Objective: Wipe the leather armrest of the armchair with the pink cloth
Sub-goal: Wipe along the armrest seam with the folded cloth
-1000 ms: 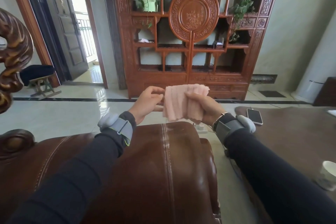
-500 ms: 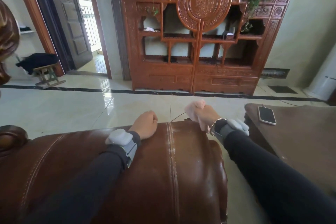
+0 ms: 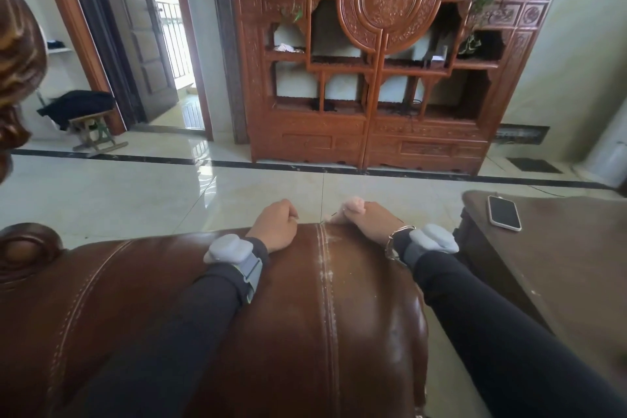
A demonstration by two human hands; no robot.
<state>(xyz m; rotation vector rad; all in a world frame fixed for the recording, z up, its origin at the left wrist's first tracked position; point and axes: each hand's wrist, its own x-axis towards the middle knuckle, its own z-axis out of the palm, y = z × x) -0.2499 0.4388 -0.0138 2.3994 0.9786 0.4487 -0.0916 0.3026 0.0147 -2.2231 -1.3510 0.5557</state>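
The brown leather armrest [image 3: 356, 309] fills the lower middle of the view, with a pale stitched seam running down it. My right hand [image 3: 371, 222] presses on its far end, right of the seam, closed on the pink cloth [image 3: 354, 204]; only a small bunch of cloth shows above my fingers, the rest is hidden under my hand. My left hand [image 3: 276, 227] rests on the far end left of the seam, fingers curled over the edge, holding nothing that I can see.
A brown table [image 3: 559, 258] stands close on the right with a phone [image 3: 504, 213] on it. A carved wooden cabinet [image 3: 383, 78] faces me across the tiled floor. A stool [image 3: 96, 132] sits by the doorway at the left. The chair's carved wood [image 3: 17, 54] rises at the far left.
Both hands came down from holding the spread cloth in the air onto the armrest's far end. The cloth is now bunched under my right hand, and my left hand has let go of it.
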